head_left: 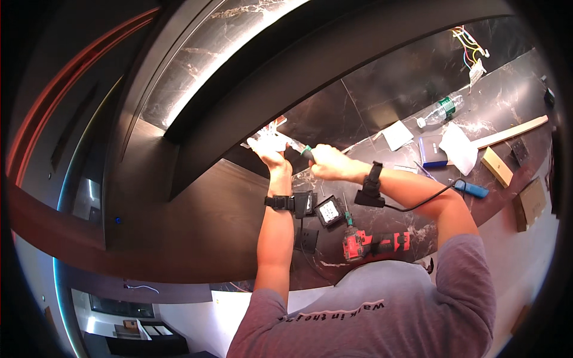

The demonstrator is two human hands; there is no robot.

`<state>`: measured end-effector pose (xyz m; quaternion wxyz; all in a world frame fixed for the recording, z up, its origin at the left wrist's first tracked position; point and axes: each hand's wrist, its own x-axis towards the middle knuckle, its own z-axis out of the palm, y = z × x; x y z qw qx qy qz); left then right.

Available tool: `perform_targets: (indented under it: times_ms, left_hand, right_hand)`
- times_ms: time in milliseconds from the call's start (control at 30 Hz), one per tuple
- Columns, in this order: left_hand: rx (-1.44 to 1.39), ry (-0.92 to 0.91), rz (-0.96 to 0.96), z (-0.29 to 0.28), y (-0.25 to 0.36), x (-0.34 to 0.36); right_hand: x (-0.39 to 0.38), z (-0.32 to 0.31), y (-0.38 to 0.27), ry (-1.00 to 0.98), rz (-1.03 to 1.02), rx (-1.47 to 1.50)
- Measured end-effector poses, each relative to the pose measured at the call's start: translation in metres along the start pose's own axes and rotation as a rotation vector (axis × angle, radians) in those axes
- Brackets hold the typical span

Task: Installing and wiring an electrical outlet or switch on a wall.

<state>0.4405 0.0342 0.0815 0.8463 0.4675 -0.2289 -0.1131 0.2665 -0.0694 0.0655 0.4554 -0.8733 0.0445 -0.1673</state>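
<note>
Up at the back wall, under the dark shelf edge, my left hand [270,150] is closed around a pale, brightly lit piece at the wall. Glare washes out that piece, so its kind cannot be told. Just right of it, my right hand [331,163] wraps around the green-and-dark handle of a screwdriver [306,153]. The tool's light shaft points up and left toward the lit spot by my left fingers. Its tip is lost in the glare.
On the dark marbled counter lie a red-and-black cordless drill [376,243], a black square frame [329,212], a blue box [431,151], a blue-handled tool [471,189] and a green-labelled bottle [440,111]. Loose wires [471,48] hang from the wall. A dark shelf [250,113] overhangs my left hand.
</note>
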Motion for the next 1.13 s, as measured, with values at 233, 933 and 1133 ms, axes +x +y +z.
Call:
perform_targets:
  times_ms: [233,933,1133]
  left_hand:
    - [0.117,0.184,0.029,0.019,-0.004,-0.007]
    - [-0.106,0.089,0.055,0.03,0.002,-0.013]
    - [-0.143,0.146,-0.122,0.037,0.014,-0.018]
  right_hand:
    - [-0.008,-0.056,-0.002,-0.022,0.028,-0.319]
    - [0.022,-0.039,0.019,-0.092,-0.025,-0.128]
    - [0.03,-0.006,0.052,-0.236,0.11,0.478]
